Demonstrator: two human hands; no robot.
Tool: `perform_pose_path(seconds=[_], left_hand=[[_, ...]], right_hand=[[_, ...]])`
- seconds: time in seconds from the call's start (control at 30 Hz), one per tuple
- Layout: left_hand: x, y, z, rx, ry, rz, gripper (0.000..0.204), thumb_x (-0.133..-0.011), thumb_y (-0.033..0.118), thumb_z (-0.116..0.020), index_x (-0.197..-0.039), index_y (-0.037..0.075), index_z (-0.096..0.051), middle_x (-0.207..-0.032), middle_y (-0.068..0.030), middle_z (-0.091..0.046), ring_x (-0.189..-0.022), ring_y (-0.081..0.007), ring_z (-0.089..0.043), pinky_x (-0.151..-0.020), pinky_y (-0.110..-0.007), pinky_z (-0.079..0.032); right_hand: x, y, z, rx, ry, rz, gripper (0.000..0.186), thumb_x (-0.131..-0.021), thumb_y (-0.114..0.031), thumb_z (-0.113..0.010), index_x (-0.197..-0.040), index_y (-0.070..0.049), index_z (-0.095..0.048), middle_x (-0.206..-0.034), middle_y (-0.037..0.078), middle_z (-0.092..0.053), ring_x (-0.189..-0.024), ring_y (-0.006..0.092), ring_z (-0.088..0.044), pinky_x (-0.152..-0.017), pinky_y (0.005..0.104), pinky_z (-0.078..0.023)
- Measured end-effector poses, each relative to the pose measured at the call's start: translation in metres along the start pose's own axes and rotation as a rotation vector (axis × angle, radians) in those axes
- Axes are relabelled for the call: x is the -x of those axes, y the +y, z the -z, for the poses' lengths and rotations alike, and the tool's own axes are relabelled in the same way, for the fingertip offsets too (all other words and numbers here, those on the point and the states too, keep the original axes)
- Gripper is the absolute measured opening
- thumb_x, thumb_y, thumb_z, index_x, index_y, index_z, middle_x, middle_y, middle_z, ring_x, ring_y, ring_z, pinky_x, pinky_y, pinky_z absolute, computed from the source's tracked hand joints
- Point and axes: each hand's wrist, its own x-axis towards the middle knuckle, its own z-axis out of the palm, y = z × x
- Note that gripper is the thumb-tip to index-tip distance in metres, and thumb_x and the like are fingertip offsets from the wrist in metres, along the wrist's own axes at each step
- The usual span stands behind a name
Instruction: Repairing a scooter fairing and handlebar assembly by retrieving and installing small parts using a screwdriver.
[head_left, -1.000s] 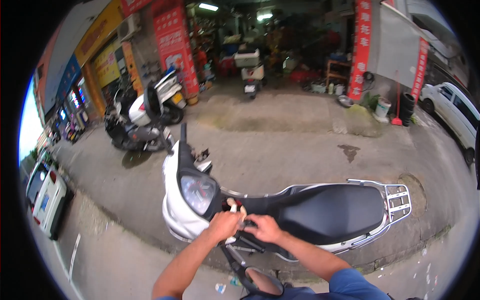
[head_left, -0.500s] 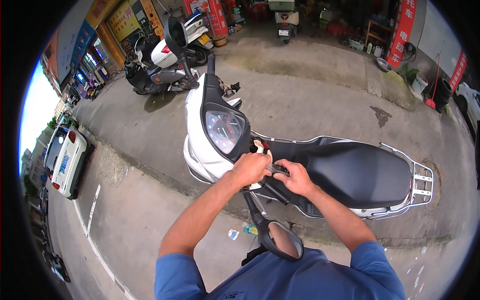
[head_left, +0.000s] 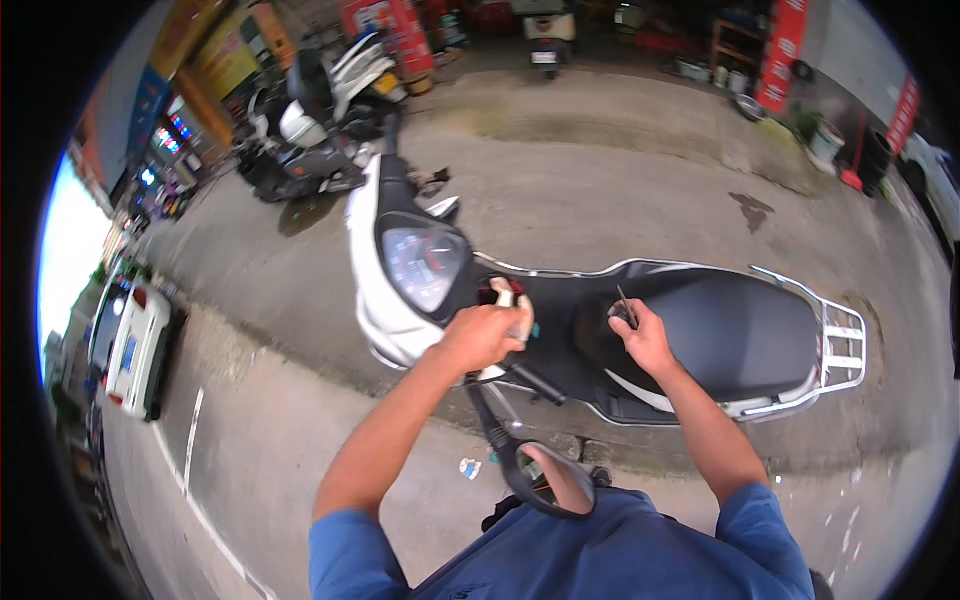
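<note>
A white scooter point(head_left: 370, 290) stands crosswise below me, with its gauge point(head_left: 420, 262) to the left and its black seat point(head_left: 730, 340) to the right. My left hand point(head_left: 482, 335) is closed on a pale piece point(head_left: 505, 295) at the near side of the handlebar, beside the gauge; what exactly it is, I cannot make out. Over the front of the seat, my right hand point(head_left: 640, 332) grips a slim dark tool point(head_left: 625, 305) with its thin end up. The near mirror point(head_left: 560, 480) and black handlebar grip point(head_left: 545, 385) lie below my hands.
Other scooters point(head_left: 310, 130) are parked at upper left, a white car point(head_left: 138, 350) at far left. A shopfront holds another scooter point(head_left: 545, 40), shelves point(head_left: 733, 50), a bucket point(head_left: 825, 140) and a red dustpan point(head_left: 852, 178). A curb edge point(head_left: 590, 448) runs beneath the scooter.
My right hand has moved away from my left hand to the right, over the seat, with the dark tool. My left hand stays at the handlebar. The view has tilted downward over the last second.
</note>
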Motion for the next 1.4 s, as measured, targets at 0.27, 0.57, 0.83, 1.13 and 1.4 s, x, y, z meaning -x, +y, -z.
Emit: perform_pose_path(seconds=[0.27, 0.57, 0.83, 1.13, 1.4], left_hand=[[-0.008, -0.008, -0.007, 0.026, 0.028, 0.100, 0.032, -0.072, 0.023, -0.080, -0.088, 0.002, -0.063, -0.085, -0.0181, -0.068, -0.084, -0.0367, -0.066, -0.073, -0.045, -0.051], [-0.009, 0.001, -0.005, 0.035, 0.030, 0.189, 0.032, -0.068, 0.019, -0.083, -0.088, 0.001, -0.066, -0.082, -0.0178, -0.069, -0.080, -0.0339, -0.068, -0.070, -0.040, -0.053], [-0.002, 0.002, -0.001, 0.007, -0.052, 0.195, 0.035, -0.071, 0.031, -0.080, -0.091, 0.004, -0.069, -0.087, -0.0173, -0.070, -0.085, -0.0350, -0.067, -0.076, -0.044, -0.053], [0.000, -0.001, 0.000, 0.010, 0.025, 0.115, 0.033, -0.075, 0.034, -0.077, -0.094, 0.007, -0.068, -0.086, -0.0144, -0.070, -0.084, -0.0323, -0.068, -0.075, -0.044, -0.053], [0.007, -0.021, -0.011, 0.033, 0.036, 0.058, 0.033, -0.077, 0.034, -0.075, -0.092, 0.005, -0.067, -0.086, -0.0146, -0.070, -0.085, -0.0326, -0.069, -0.074, -0.045, -0.054]], right_hand=[[0.027, 0.130, 0.158, 0.355, 0.543, -0.351, 0.035, -0.087, -0.031, -0.066, -0.109, -0.005, -0.057, -0.084, 0.018, -0.068, -0.081, 0.0365, -0.067, -0.075, 0.0438, -0.052], [0.059, 0.199, 0.264, 0.696, 0.656, -0.584, 0.038, -0.089, -0.029, -0.062, -0.120, -0.009, -0.050, -0.102, 0.020, -0.066, -0.097, 0.0424, -0.063, -0.082, 0.0521, -0.049], [0.067, 0.210, 0.258, 0.663, 0.653, -0.683, 0.057, -0.087, -0.028, -0.066, -0.130, -0.004, -0.038, -0.115, 0.023, -0.061, -0.108, 0.0421, -0.058, -0.090, 0.0498, -0.046], [0.096, 0.258, 0.256, 0.558, 0.857, -0.528, 0.041, -0.084, -0.014, -0.063, -0.116, 0.005, -0.047, -0.106, 0.027, -0.061, -0.097, 0.0422, -0.061, -0.087, 0.0474, -0.047], [0.122, 0.188, 0.175, -0.368, 0.684, -0.743, 0.029, -0.096, -0.027, -0.056, -0.084, -0.001, -0.052, -0.062, 0.009, -0.054, -0.046, 0.0192, -0.052, -0.038, 0.0307, -0.041]])
